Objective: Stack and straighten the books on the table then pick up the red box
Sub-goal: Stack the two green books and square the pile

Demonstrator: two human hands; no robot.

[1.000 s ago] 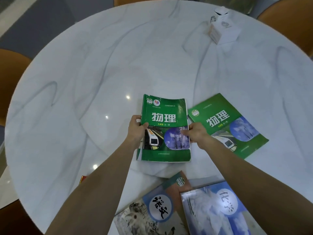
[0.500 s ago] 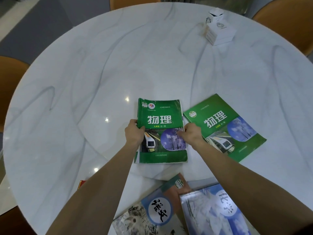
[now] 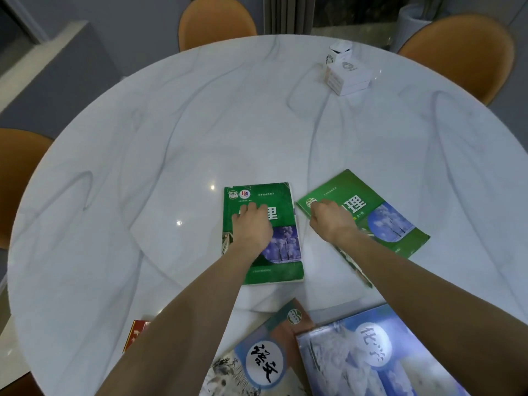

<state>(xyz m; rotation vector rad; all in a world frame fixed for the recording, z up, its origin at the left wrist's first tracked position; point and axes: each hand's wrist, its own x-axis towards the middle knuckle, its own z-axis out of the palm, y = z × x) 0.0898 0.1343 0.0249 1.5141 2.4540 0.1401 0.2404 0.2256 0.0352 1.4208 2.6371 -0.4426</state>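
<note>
Red box (image 3: pixel 137 334) seemingly outside either grip

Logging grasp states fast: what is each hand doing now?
Left hand: open, flat on the upright green book.
Right hand: on the tilted green book; grip cannot be told.

We seem to be in a home dining area: a round white marble-look table (image 3: pixel 171 144) ringed by orange-backed chairs (image 3: pixel 217 21), with grey curtains (image 3: pixel 285 12) behind it. School textbooks (image 3: pixel 383 221) lie spread on it near the grips, and small white boxes (image 3: pixel 347 77) sit at its far side.
</note>
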